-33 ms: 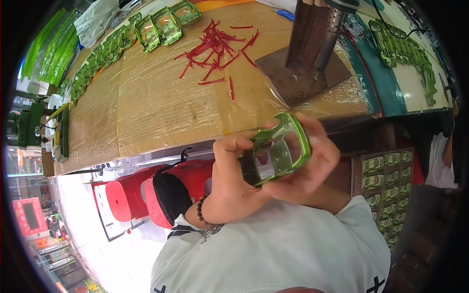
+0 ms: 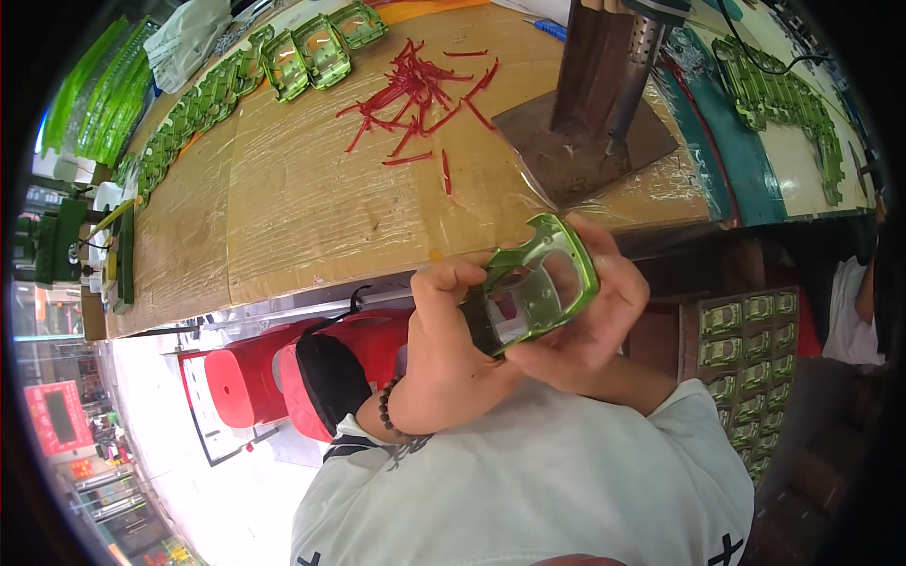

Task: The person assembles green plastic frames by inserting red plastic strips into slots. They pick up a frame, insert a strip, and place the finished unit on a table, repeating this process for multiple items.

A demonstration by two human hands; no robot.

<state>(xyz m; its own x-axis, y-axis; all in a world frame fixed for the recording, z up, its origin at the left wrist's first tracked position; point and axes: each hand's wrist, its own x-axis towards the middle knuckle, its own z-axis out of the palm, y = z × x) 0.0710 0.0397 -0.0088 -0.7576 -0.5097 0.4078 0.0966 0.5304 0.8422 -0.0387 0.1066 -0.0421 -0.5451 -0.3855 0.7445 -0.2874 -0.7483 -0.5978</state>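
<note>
Between my two hands is a shiny green frame-shaped housing with openings through its middle, held up in front of my chest just off the table's near edge. My left hand, with a dark bead bracelet at the wrist, grips its left side with thumb and fingers. Around its right side and lower corner curl the fingers and thumb of my right hand. The fingers partly cover the housing's edges.
Thin red strips lie heaped on the wrapped table. A metal stand with a flat base rises at the right. Rows of green housings line the far left. A tray of green parts sits low right; red stools stand below.
The green housing has tilted slightly in my hands. My right hand has shifted a little to the left with it; both hands keep their grip.
</note>
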